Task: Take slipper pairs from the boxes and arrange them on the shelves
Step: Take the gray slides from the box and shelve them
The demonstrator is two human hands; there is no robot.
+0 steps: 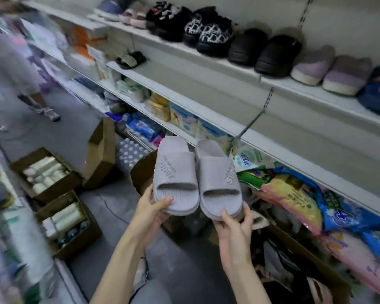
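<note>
White shelving (pixel 294 94) behind ribbed, thick-soled slippers (pixel 176 170)

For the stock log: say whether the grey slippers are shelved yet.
Not shelved: left hand holds one grey slipper aloft, right hand the other.

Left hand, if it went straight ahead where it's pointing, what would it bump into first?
Probably the shelf edge beyond the slipper the left hand grips; depth is unclear.

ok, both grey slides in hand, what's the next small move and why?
Probably lift the pair toward the middle shelf: left hand and right hand each grip one of the grey slides, and that shelf looks bare right of the dark pair.
</note>
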